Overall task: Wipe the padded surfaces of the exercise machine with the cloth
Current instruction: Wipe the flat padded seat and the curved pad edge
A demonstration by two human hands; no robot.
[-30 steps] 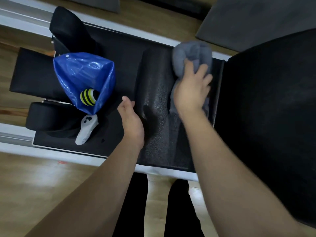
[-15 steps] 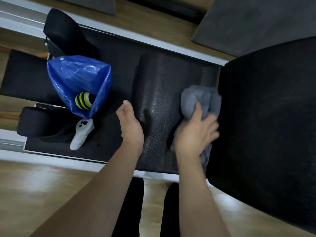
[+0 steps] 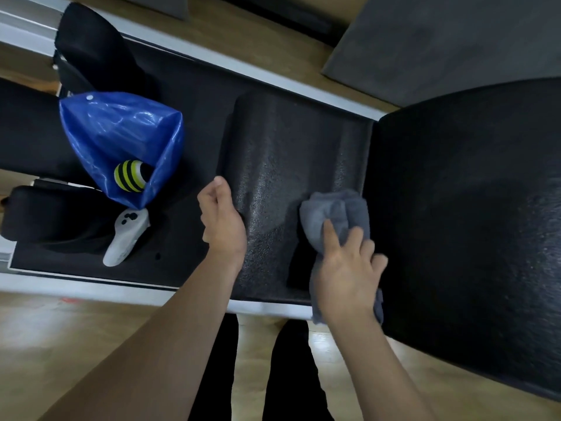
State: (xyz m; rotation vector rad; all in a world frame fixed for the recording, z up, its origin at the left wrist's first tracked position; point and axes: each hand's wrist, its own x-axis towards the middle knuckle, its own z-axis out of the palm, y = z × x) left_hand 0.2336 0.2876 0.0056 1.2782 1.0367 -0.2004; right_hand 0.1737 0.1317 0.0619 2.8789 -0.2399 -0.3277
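A black textured pad [image 3: 291,165] of the exercise machine lies below me, with a larger black padded block [image 3: 467,214] to its right. My right hand [image 3: 346,275] presses a bunched grey cloth [image 3: 337,214] against the near right part of the textured pad, next to the big block. Part of the cloth hangs past the pad's near edge under my wrist. My left hand [image 3: 223,220] rests on the left edge of the same pad, fingers curled over it.
A blue plastic bag [image 3: 121,138] holding a yellow-and-black striped ball [image 3: 130,176] sits on the machine at the left. A white handheld controller [image 3: 124,238] lies beside it. Black shoulder rests [image 3: 91,47] stand at the far left. Wooden floor surrounds the white frame rail [image 3: 91,287].
My right hand has dragged the cloth from the far end of the textured pad down toward its near edge. My left hand has stayed on the pad's left edge.
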